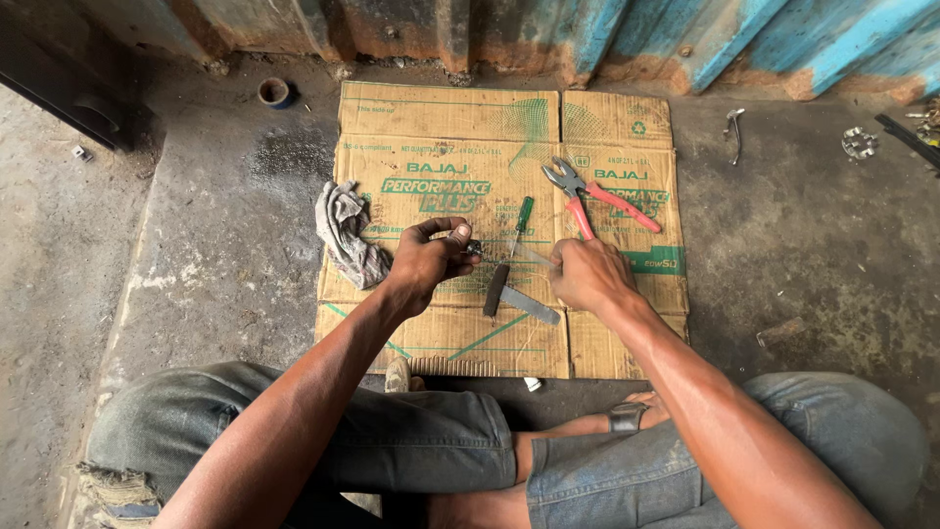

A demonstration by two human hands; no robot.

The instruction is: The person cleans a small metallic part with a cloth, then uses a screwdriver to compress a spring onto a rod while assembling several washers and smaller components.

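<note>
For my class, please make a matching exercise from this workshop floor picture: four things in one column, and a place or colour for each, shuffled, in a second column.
Things:
1. pliers
2. rag
3. screwdriver
4. tape roll

Descriptions:
A. grey and crumpled, at the left edge of the cardboard
B. green handle, lying just beyond the hands
C. on the bare floor near the wall, off the cardboard
D. red handles, on the right half of the cardboard

Pairs: 1-D, 2-A, 3-B, 4-C
</note>
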